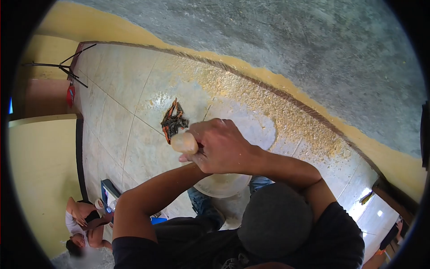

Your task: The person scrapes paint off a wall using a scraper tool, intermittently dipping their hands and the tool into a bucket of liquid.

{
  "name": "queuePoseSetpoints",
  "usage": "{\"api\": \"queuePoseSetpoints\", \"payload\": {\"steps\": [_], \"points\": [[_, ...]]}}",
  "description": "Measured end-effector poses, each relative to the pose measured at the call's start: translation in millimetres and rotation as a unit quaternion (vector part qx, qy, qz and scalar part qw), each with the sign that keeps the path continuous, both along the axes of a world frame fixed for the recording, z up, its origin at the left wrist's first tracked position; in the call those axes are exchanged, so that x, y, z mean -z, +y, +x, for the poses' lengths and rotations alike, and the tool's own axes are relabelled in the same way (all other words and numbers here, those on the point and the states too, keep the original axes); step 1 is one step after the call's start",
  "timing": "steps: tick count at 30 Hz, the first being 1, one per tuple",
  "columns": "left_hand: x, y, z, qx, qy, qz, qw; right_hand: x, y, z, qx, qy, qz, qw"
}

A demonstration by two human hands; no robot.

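Observation:
My right hand (224,145) is closed round a pale, round-ended object (184,143) that looks like a handle; its other end is hidden. My left forearm (163,188) reaches in from the left and passes beneath my right hand, which covers most of my left hand. Below the hands, between the legs, part of a whitish translucent round container (224,186) shows. A crumpled black and orange cloth or bag (174,121) lies on the tiled floor just beyond the round-ended object.
Pale shavings (251,98) cover the floor along the grey wall (313,54). A black stand (67,67) is at the upper left. Another person (87,219) sits at the lower left near a blue-edged box (109,195). A grey cap (275,219) fills the lower middle.

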State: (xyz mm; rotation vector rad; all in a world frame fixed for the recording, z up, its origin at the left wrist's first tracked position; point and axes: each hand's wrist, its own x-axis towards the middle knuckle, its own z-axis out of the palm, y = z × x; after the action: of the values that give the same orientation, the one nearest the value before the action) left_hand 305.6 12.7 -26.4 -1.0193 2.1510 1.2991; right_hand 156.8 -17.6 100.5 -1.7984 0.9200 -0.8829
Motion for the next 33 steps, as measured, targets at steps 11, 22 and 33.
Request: {"api": "queuePoseSetpoints", "payload": {"steps": [11,22,33], "points": [[-19,-19,30,0.099,-0.009,0.035,0.994,8,0,-14,0.017,0.056,0.019,0.998],[-36,-8,56,-0.148,0.327,0.148,0.921,40,48,-4,0.046,0.204,0.11,0.972],[-38,6,66,0.122,0.215,-0.067,0.967,-28,49,-30,0.145,0.073,0.189,0.968]]}}
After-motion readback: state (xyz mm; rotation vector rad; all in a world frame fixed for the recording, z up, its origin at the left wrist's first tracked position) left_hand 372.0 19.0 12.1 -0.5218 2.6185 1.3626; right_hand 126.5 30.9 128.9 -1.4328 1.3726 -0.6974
